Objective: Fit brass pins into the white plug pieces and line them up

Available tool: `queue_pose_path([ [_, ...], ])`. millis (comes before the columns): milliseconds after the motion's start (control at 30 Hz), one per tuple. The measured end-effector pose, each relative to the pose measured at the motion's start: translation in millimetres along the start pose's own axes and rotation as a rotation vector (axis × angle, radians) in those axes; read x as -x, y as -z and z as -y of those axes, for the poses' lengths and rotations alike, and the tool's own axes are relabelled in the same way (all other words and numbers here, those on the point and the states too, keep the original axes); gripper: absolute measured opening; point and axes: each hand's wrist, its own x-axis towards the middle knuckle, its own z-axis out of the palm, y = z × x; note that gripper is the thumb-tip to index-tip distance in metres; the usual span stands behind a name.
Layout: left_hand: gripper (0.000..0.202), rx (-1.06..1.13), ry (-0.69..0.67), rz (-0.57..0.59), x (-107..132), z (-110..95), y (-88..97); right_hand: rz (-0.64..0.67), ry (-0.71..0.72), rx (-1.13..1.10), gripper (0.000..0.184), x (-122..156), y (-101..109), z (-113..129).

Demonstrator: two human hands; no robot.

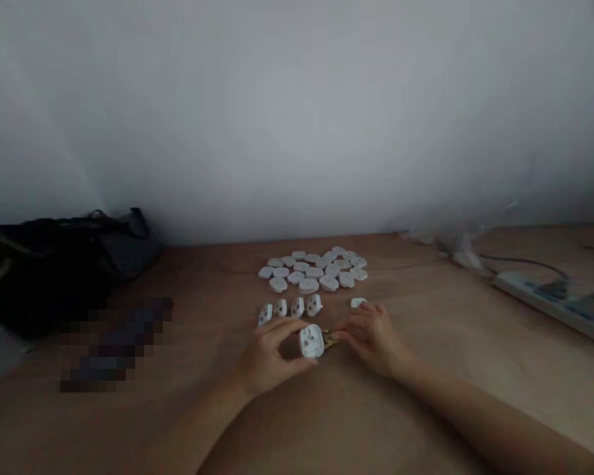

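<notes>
My left hand [270,356] pinches a white plug housing [311,342] between thumb and fingers, its open inner side turned towards me. At the right edge of this housing, my right hand [373,338] is closed on small brass-coloured metal pieces [329,339], too small to make out exactly. Just beyond the right fingers lies a single white plug part [358,303]. Behind the left hand stands a row of several similar housings [297,307], upright on edge, with dark openings. Farther back, many rounded white plug parts [308,285] lie in a loose cluster.
On the wooden table [450,356], a black bag [54,270] sits at the left, with a dark blurred-out object [119,346] before it. At the right are a power strip [534,295] with cables and clear plastic wrap [468,251]. A pale wall [297,132] rises behind.
</notes>
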Motion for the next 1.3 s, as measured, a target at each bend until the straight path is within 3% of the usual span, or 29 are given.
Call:
queue_pose_path([
  [167, 0.039, -0.026, -0.002, 0.014, -1, -3, -1.3, -0.049, 0.192, 0.028, 0.016, 3, 6, 12],
  [600, 0.037, -0.038, -0.1, -0.016, 0, -3, -4.9, -0.216, 0.299, 0.098, 0.012, 2, -3, 17],
  [700, 0.036, -0.026, -0.11, -0.015, 0, -6, -5.7, -0.174, 0.225, 0.035, 0.012, 2, -6, 20],
  [767, 0.037, -0.004, -0.129, -0.02, 0, -8, -5.9, -0.142, 0.083, -0.058, 0.013, 1, -7, 20],
  [867, 0.04, 0.035, -0.139, -0.007, -1, -10, -5.6, -0.12, -0.11, -0.242, 0.032, 0, -6, 14],
  [933, 0.04, 0.054, -0.098, -0.007, -1, -11, -5.4, -0.085, -0.099, -0.331, 0.054, 0, -3, 9],
  [1033, 0.04, 0.115, -0.013, -0.016, -2, -12, -6.0, 0.008, 0.035, -0.333, 0.078, 0, 2, 5],
  [1167, 0.045, 0.21, 0.086, -0.013, -4, -14, -9.5, 0.125, 0.083, -0.318, 0.068, -2, 4, 6],
  [1300, 0.048, 0.241, 0.143, 0.048, -4, -13, -13.2, 0.144, 0.056, -0.367, 0.059, -3, 3, 5],
])
